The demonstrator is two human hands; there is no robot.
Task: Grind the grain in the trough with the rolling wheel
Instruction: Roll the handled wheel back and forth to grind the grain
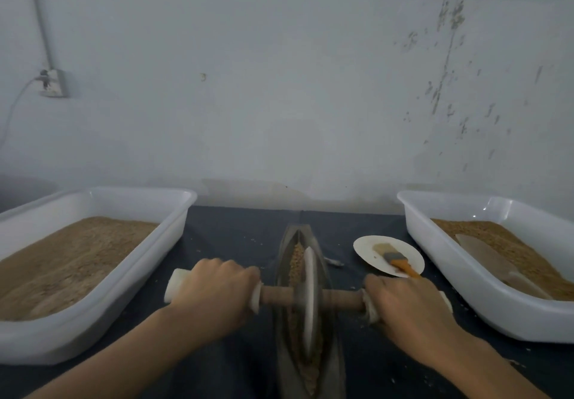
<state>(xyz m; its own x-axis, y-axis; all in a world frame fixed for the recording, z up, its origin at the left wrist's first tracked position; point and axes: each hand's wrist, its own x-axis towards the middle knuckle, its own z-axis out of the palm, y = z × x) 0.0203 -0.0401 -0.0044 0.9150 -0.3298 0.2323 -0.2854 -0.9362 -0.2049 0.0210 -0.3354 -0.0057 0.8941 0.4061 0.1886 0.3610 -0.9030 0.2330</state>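
Left hand (217, 290) and right hand (410, 305) each grip a padded axle end; rolling wheel (307, 299) looks heavy, rigid, loose grain (296, 262) shifts in the trough (284, 252).

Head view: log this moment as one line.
left hand grips axle handle | right hand grips other handle | wheel in trough on grain | step: grinding

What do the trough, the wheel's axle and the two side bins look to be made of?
Trough: probably metal, dull dark grey with a faint sheen. Axle: looks like turned wood, matte brown, with ridges. Bins: white plastic, glossy and slightly translucent at the rims.
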